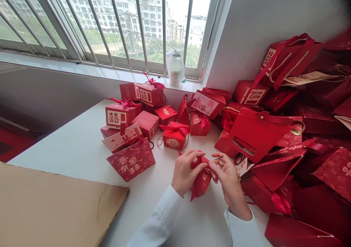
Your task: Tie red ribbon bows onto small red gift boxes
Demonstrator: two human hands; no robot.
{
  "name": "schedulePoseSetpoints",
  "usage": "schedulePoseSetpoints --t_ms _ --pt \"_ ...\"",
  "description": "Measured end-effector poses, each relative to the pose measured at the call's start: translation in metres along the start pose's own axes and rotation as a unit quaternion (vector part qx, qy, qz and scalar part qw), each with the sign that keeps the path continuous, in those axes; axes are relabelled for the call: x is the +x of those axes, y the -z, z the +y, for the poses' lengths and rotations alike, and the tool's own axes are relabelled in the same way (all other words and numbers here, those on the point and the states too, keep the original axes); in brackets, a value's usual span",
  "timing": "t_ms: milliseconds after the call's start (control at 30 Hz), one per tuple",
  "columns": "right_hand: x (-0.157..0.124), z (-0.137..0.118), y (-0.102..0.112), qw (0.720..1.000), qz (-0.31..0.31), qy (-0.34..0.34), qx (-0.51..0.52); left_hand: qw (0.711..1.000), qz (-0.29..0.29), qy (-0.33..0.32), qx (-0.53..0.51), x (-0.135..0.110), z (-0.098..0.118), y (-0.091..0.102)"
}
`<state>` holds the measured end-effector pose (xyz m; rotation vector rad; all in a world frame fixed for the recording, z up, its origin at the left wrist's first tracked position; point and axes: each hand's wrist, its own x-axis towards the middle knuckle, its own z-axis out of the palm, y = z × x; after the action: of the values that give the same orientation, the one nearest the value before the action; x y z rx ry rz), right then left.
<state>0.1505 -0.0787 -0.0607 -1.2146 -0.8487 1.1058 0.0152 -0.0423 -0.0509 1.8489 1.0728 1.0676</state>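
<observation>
A small red gift box [202,184] with pale lettering stands on the white table in front of me, partly covered by my hands. My left hand [188,171] is closed on its upper left side, thumb across the top. On the other side, my right hand [227,179] pinches the box's top edge between thumb and fingertips. Whether a ribbon end lies in that pinch is too small to make out. Just behind the held box sits another red box with a ribbon bow [175,134].
Red gift boxes [149,124] stand at the table's back. A large heap of red boxes and bags [296,159] fills the right side. A cardboard sheet [60,206] covers the front left. A bagged jar [175,68] stands on the sill of the barred window.
</observation>
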Motion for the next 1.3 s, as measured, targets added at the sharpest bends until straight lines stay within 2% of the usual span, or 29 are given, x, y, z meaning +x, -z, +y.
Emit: schedulePoseSetpoints --t_ms 167,433,633,800,1000,1167,1300 --pt "-0.001 0.001 0.001 1.000 0.008 0.007 -0.018 0.999 -0.027 -0.005 -0.026 0.001 -0.006 0.001" --pt "-0.003 0.001 -0.003 1.000 0.025 0.010 -0.016 0.997 -0.065 -0.009 -0.037 0.003 -0.002 0.010" --pt "-0.003 -0.004 0.004 0.998 -0.029 0.034 -0.045 0.996 -0.085 -0.012 0.025 0.005 0.003 0.013" --pt "-0.002 -0.006 0.011 0.990 -0.068 0.076 -0.096 0.995 -0.098 0.000 -0.032 0.003 0.002 0.010" --pt "-0.001 -0.004 0.010 0.981 -0.066 0.118 -0.137 0.996 -0.085 0.015 -0.028 0.003 0.003 0.008" --pt "0.000 0.001 0.008 0.981 -0.033 0.122 -0.150 0.995 -0.095 -0.016 0.025 0.003 0.002 0.009" --pt "-0.001 -0.002 0.008 0.967 -0.021 0.128 -0.217 0.993 -0.103 -0.022 0.055 0.004 0.005 0.012"
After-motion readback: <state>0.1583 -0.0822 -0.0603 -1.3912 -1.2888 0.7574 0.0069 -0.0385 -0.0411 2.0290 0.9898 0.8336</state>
